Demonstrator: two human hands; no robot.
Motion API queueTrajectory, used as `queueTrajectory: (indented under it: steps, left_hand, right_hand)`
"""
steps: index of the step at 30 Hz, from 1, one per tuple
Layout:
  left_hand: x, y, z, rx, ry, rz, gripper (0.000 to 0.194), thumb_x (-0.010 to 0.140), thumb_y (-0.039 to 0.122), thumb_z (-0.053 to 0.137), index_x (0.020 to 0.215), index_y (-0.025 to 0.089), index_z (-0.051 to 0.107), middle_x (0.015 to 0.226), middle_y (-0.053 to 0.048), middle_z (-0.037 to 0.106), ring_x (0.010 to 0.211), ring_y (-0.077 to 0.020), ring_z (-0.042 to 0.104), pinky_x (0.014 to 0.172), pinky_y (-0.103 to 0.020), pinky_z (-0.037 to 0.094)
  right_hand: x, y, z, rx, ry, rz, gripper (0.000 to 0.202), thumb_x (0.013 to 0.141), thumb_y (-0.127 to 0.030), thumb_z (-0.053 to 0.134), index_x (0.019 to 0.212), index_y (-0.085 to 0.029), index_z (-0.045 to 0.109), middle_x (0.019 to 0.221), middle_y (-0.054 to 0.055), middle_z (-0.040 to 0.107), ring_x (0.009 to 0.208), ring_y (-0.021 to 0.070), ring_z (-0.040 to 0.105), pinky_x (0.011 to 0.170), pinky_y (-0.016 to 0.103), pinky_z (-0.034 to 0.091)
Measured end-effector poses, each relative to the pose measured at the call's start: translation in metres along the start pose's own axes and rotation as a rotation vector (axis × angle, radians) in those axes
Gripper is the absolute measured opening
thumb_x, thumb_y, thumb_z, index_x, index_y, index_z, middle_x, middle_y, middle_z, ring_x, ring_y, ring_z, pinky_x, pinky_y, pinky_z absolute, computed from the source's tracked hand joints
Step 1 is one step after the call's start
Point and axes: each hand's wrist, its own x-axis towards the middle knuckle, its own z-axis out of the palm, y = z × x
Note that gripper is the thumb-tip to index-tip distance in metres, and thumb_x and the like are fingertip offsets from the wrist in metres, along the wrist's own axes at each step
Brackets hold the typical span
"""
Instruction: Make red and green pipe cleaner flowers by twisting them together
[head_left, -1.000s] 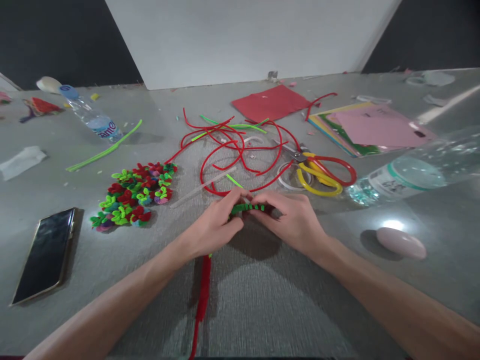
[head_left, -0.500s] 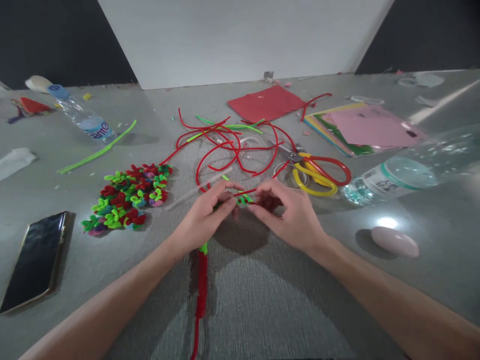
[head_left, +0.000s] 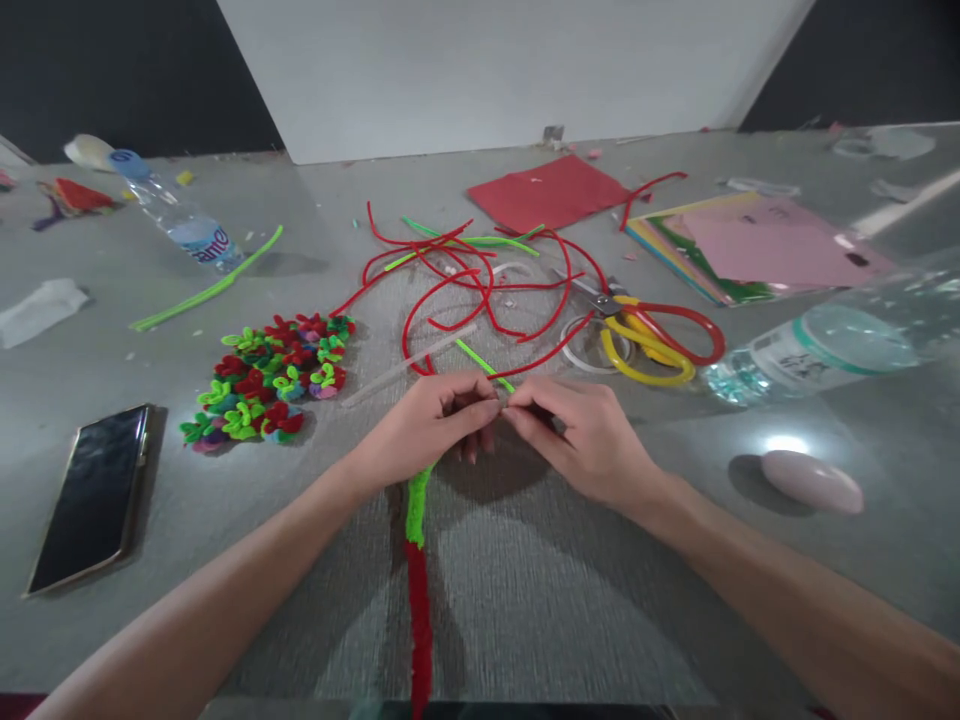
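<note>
Green-and-red pipe cleaner is pinched at its green upper end by left hand and right hand, fingertips pressed together; the red tail is trailed down to the tabletop's near edge. Loose red strands and scissors are seen just beyond, finished flowers toward the left edge.

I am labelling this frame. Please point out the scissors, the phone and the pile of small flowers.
scissors [head_left: 651,345]: head view, on the yellow handle.
phone [head_left: 94,497]: head view, middle of the dark screen.
pile of small flowers [head_left: 270,375]: head view, centre of the pile.
</note>
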Motion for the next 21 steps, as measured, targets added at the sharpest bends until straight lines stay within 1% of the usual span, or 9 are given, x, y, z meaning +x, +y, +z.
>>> queueTrajectory:
  steps: [3,7,12,14,16,18,19,21]
  left_hand:
    - [-0.0014,0.0042,-0.0019,-0.032,-0.010,-0.045,0.021,0.105,0.031,0.060,0.091,0.016,0.060,0.074,0.001,0.069,0.058,-0.0079,0.061,0.058,-0.019,0.051]
    - [-0.0026,0.0081,-0.0031,-0.012,0.006,-0.063,0.023,0.103,0.033,0.061,0.089,0.016,0.058,0.070,0.002,0.066,0.055,-0.0071,0.054,0.054,-0.019,0.043]
    - [-0.0013,0.0054,-0.0042,0.048,0.002,-0.038,0.027,0.106,0.040,0.057,0.093,0.016,0.060,0.069,0.004,0.051,0.059,-0.0083,0.045,0.055,-0.021,0.034]
    - [-0.0014,0.0038,-0.0035,0.029,0.000,-0.059,0.033,0.107,0.043,0.054,0.087,0.016,0.057,0.069,0.005,0.046,0.060,-0.0082,0.041,0.056,-0.022,0.033]
    - [-0.0020,0.0032,-0.0019,-0.019,0.014,-0.090,0.040,0.107,0.049,0.053,0.081,0.018,0.050,0.069,0.005,0.041,0.059,-0.0078,0.038,0.055,-0.022,0.031]
    - [-0.0026,0.0036,-0.0003,-0.071,0.027,-0.111,0.045,0.106,0.056,0.054,0.081,0.019,0.048,0.068,0.006,0.038,0.057,-0.0074,0.035,0.053,-0.022,0.029]
    - [-0.0028,0.0042,0.0003,-0.080,0.030,-0.114,0.046,0.105,0.058,0.054,0.083,0.018,0.050,0.068,0.006,0.037,0.056,-0.0073,0.035,0.053,-0.022,0.029]
    - [-0.0029,0.0057,0.0009,-0.062,0.030,-0.109,0.047,0.106,0.059,0.052,0.086,0.017,0.055,0.068,0.005,0.043,0.056,-0.0072,0.038,0.052,-0.021,0.030]
  right_hand:
    - [0.0015,0.0021,-0.0023,-0.045,0.043,0.018,0.018,0.103,-0.017,0.062,0.085,-0.019,0.063,0.072,-0.003,0.061,0.063,0.0094,0.052,0.064,0.024,0.040]
    - [0.0036,0.0026,-0.0047,-0.083,0.092,0.049,0.020,0.101,-0.017,0.062,0.081,-0.019,0.062,0.068,-0.004,0.059,0.060,0.0096,0.051,0.062,0.025,0.039]
    - [0.0036,0.0024,-0.0051,-0.083,0.114,0.071,0.020,0.101,-0.018,0.061,0.081,-0.021,0.062,0.068,-0.003,0.062,0.061,0.0114,0.054,0.062,0.026,0.041]
    - [0.0032,0.0029,-0.0050,-0.088,0.115,0.052,0.021,0.102,-0.019,0.060,0.081,-0.021,0.062,0.069,-0.003,0.063,0.061,0.0116,0.054,0.062,0.027,0.040]
    - [0.0027,0.0034,-0.0046,-0.090,0.112,0.039,0.020,0.102,-0.019,0.060,0.082,-0.021,0.062,0.071,-0.003,0.064,0.062,0.0116,0.054,0.062,0.027,0.040]
    - [0.0020,0.0032,-0.0035,-0.085,0.104,0.030,0.019,0.103,-0.019,0.060,0.084,-0.021,0.062,0.072,-0.003,0.064,0.063,0.0114,0.055,0.064,0.027,0.041]
    - [0.0016,0.0027,-0.0026,-0.078,0.097,0.022,0.019,0.103,-0.019,0.060,0.085,-0.021,0.062,0.073,-0.003,0.064,0.064,0.0113,0.055,0.065,0.027,0.041]
    - [0.0006,0.0010,-0.0007,-0.058,0.073,-0.005,0.018,0.105,-0.020,0.060,0.087,-0.021,0.062,0.074,-0.003,0.064,0.065,0.0112,0.056,0.066,0.026,0.042]
